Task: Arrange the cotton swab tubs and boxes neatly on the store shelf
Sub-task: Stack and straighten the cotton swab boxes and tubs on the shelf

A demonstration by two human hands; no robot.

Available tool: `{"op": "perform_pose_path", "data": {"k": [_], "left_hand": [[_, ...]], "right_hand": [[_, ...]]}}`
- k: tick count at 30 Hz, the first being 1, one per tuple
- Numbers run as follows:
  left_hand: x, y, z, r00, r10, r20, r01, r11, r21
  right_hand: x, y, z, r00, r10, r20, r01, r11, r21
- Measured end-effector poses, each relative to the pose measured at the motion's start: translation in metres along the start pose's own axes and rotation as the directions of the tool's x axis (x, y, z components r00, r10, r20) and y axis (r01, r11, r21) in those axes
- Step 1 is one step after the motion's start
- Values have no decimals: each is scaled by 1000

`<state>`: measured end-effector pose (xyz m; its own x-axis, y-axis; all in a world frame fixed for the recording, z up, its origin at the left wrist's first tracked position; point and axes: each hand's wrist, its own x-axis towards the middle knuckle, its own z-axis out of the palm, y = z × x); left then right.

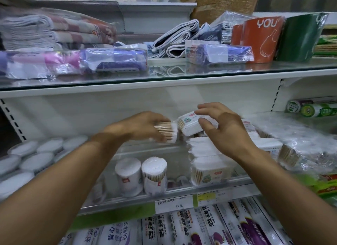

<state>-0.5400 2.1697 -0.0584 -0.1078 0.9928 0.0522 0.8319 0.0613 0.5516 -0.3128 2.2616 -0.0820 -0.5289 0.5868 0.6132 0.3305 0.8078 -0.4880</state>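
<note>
Store shelving, middle shelf [182, 191], cotton swab stock; both hands raised over the middle of the shelf.

Left hand [144, 125] gripped a round tub of swabs [166, 133], tipped on its side, long axis running left to right, cotton ends toward the right. Right hand [221, 128] held a rectangular box of swabs [189, 125] between thumb and curled fingers, tilted, just beside the tub; contact could not be told through blur. Both items were held above the shelf's mid-depth, behind two upright tubs [141, 177] at the front edge. Stacked boxes [207, 157] stood directly below the right hand, the nearer hand for them.
</note>
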Motion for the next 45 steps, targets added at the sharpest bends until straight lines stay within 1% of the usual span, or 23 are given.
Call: {"op": "perform_pose_path", "data": {"k": [2,3,5,6,8,9,11,14,17,20,23,26,31,35,41,45], "left_hand": [[-10,6,-9,1000,14,-27,-17,995,-103],[-14,9,-13,999,12,-37,-17,990,-141],[-22,13,-20,998,-5,-58,-7,980,-197],[-25,14,-23,997,-5,-82,-12,977,-215],[-33,14,-29,990,-5,-141,-31,967,-252],[-35,13,-31,986,-1,-167,-46,960,-276],[-43,9,-37,977,-4,-214,-69,941,-331],[-54,-1,-45,965,-37,-258,-86,889,-451],[-61,-7,-51,964,-40,-262,-112,836,-537],[-67,-7,-53,965,-25,-262,-121,842,-526],[-70,-5,-51,953,-43,-301,-114,867,-485],[-69,-4,-47,945,-45,-325,-108,893,-437],[-64,-5,-45,928,-91,-362,-65,916,-396],[-66,-11,-44,932,-107,-346,-26,933,-358],[-68,-23,-37,948,-132,-291,40,953,-302],[-70,-32,-33,961,-141,-239,50,935,-350]], "right_hand": [[4,-15,5,996,-43,74,42,999,12],[7,-23,8,989,-53,135,53,999,7],[13,-38,14,962,-64,266,76,997,-34],[16,-45,17,948,-72,310,90,995,-43],[21,-55,26,940,-83,330,89,996,-3],[22,-57,28,947,-75,313,63,997,50],[23,-61,34,956,-48,289,-15,977,211],[21,-66,42,945,-15,327,-143,879,455],[20,-72,49,929,-29,370,-198,803,562],[20,-79,52,905,-52,422,-214,802,558],[21,-84,53,887,-86,454,-217,790,573],[24,-88,57,902,-81,424,-219,761,610],[27,-88,64,926,-72,371,-165,806,568],[32,-86,73,939,-32,341,-174,814,555],[30,-83,85,930,-25,366,-143,895,424],[27,-82,90,925,-21,379,-133,917,375]]}}
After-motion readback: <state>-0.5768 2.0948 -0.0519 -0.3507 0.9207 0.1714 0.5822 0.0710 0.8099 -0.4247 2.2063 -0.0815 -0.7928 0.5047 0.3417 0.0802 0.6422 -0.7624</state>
